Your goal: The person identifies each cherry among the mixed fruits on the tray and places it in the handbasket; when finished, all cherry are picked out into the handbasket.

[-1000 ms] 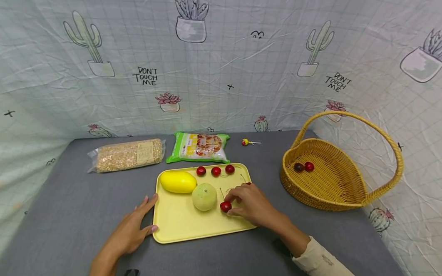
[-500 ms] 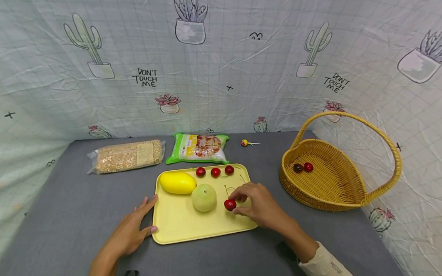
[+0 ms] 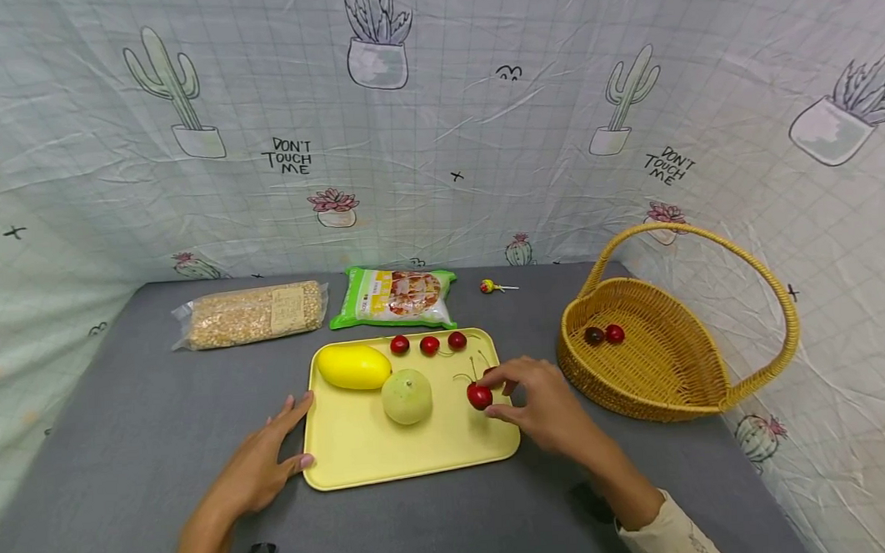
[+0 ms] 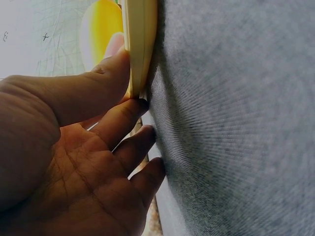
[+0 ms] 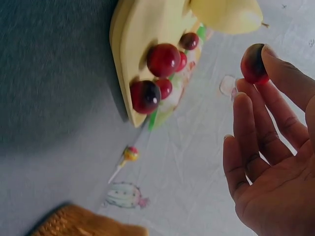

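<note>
Between thumb and fingertips my right hand (image 3: 543,405) pinches a dark red cherry (image 3: 480,396) above the right part of the yellow tray (image 3: 377,466). In the right wrist view this cherry (image 5: 254,64) is up off the tray. My left hand (image 3: 257,466) lies at the tray's left edge, its thumb and fingers touching the rim (image 4: 140,46). On the tray sit a yellow mango-like fruit (image 3: 354,367), a pale green round fruit (image 3: 407,397) and several cherries (image 3: 429,346). Another cherry is partly hidden behind my right fingers.
A wicker basket (image 3: 647,399) with a tall handle stands at the right, two cherries (image 3: 604,335) inside. Behind the tray lie a clear bag of kernels (image 3: 257,315), a green-edged packet (image 3: 394,298) and a lollipop (image 3: 488,287). A printed cloth hangs behind.
My right hand has moved to the right with the cherry, lifting it off the tray. The left hand has stayed at the tray's edge.
</note>
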Tool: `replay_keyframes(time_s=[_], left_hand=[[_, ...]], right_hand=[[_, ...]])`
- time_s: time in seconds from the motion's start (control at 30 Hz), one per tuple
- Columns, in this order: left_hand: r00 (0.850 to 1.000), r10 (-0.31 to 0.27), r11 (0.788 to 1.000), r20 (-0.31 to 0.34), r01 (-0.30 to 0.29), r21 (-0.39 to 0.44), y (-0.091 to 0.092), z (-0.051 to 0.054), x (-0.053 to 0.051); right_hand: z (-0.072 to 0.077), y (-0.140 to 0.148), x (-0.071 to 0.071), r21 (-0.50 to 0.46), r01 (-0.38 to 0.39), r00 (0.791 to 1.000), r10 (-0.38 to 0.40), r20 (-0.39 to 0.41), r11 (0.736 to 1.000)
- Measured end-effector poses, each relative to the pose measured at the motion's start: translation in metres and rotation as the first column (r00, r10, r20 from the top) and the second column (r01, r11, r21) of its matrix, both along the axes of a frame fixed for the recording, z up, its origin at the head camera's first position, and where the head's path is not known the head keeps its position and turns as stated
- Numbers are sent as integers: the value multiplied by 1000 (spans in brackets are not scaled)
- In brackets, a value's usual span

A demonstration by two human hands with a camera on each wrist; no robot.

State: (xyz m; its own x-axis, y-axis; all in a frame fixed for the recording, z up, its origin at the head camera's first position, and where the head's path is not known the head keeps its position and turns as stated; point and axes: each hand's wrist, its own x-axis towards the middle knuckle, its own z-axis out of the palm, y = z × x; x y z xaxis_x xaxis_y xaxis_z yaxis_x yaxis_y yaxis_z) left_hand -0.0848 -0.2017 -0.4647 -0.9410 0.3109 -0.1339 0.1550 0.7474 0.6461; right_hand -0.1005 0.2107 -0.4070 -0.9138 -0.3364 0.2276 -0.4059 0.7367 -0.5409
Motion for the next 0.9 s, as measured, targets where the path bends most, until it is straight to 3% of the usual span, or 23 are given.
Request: replay_keyframes(time_s=[0.9], left_hand=[[1000, 3, 1000, 30, -3, 3, 0, 1, 0]], right_hand=[[18, 47, 6, 23, 115, 992, -113, -58, 993]])
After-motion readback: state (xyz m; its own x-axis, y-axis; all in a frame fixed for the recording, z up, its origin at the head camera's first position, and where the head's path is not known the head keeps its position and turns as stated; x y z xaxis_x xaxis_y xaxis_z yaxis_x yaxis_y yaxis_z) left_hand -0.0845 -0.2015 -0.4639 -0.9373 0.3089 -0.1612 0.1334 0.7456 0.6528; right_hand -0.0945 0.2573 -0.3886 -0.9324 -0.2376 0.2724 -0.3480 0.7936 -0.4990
